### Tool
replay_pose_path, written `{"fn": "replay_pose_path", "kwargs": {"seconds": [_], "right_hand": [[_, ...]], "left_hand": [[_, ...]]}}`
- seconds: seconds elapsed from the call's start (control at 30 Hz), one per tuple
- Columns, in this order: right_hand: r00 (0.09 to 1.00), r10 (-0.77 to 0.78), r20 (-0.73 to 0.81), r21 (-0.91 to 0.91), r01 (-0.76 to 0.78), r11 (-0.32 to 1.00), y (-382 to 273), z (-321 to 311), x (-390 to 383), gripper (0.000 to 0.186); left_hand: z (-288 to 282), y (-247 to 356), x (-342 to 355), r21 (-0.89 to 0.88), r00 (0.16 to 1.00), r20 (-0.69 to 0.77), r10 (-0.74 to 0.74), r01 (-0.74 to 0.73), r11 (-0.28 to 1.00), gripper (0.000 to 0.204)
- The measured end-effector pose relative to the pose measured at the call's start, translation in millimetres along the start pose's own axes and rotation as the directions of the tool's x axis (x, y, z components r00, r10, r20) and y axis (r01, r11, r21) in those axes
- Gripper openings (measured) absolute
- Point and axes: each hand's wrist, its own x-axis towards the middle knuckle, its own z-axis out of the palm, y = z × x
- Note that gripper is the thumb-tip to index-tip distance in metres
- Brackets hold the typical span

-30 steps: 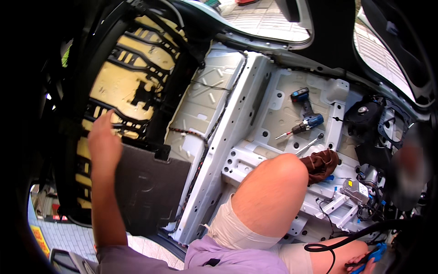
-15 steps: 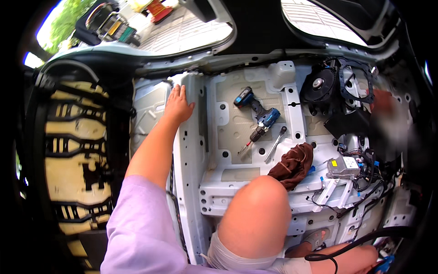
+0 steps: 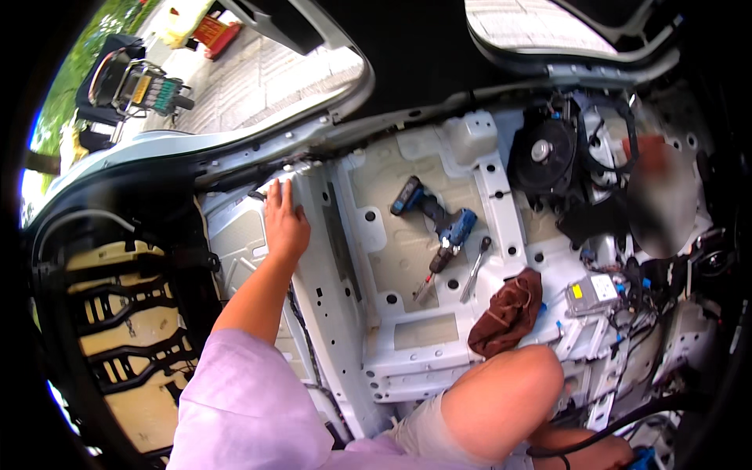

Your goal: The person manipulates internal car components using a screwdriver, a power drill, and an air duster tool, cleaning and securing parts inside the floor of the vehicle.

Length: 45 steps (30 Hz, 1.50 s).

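Observation:
My left hand (image 3: pixel 287 223) rests spread, with nothing in it, on the white metal cross-member (image 3: pixel 333 337) of a stripped car floor, its fingertips near the member's far end. Right of it lie a blue-black cordless drill (image 3: pixel 454 227) with a bit fitted, a ratchet wrench (image 3: pixel 475 269) and a crumpled brown cloth (image 3: pixel 505 313). My bent knee (image 3: pixel 533 380) is in the lower right. Part of a blue tool (image 3: pixel 642 458) shows at the bottom right edge; my right hand cannot be made out there.
Cream-backed seat panels (image 3: pixel 129 407) with black brackets stand at left. A black speaker (image 3: pixel 540 153), wiring and a silver module (image 3: pixel 591 294) are at right. A black hose (image 3: pixel 658 407) crosses the lower right. Paving (image 3: pixel 243 86) and objects show through the openings above.
The view has swung toward the door openings. My left hand has gone from beside the seat panels to the white cross-member. My right hand with the blue tool has dropped out of sight.

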Motion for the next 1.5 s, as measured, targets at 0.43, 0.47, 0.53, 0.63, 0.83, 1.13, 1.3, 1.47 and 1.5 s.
{"fn": "replay_pose_path", "kwargs": {"seconds": [0.43, 0.47, 0.53, 0.63, 0.83, 1.13, 1.3, 1.47, 1.5], "right_hand": [[0.888, 0.431, 0.163, 0.359, -0.460, 0.812, -10, 83, -77, 0.044], [0.882, 0.437, 0.178, 0.379, -0.471, 0.797, -7, 96, -78, 0.045], [0.891, 0.445, 0.088, 0.453, -0.434, 0.779, 25, 117, -99, 0.046], [0.926, 0.367, -0.092, 0.525, -0.268, 0.808, 71, 173, -133, 0.046], [0.950, 0.253, -0.181, 0.654, -0.075, 0.752, 86, 283, -134, 0.040], [0.785, 0.180, -0.593, 0.675, 0.362, 0.643, 151, 343, -224, 0.045], [0.804, 0.080, -0.589, 0.598, 0.367, 0.713, 149, 352, -233, 0.047], [0.764, 0.011, -0.645, 0.565, 0.468, 0.680, 132, 356, -263, 0.047], [0.763, 0.001, -0.646, 0.566, 0.479, 0.671, 134, 361, -267, 0.047]], "left_hand": [[3, 2, 3, 0.031, 0.990, 0.105, 0.097, -0.101, 0.994, 0.064], [3, 5, 5, 0.020, 0.986, 0.126, 0.106, -0.110, 0.994, 0.065], [-2, 2, 5, 0.050, 0.980, 0.149, 0.133, -0.141, 0.989, 0.066], [8, 10, 7, 0.007, 0.974, 0.159, 0.163, -0.166, 0.986, 0.063], [-8, 4, 7, 0.007, 0.974, 0.185, 0.128, -0.132, 0.991, 0.061], [5, 10, -1, -0.003, 0.979, 0.136, 0.152, -0.153, 0.988, 0.046], [-17, 2, 10, -0.096, 0.976, 0.143, 0.164, -0.151, 0.984, 0.038], [-24, -5, 14, -0.159, 0.944, 0.247, 0.219, -0.184, 0.970, 0.038], [-25, -15, 19, -0.158, 0.920, 0.279, 0.277, -0.240, 0.958, 0.040]]}}
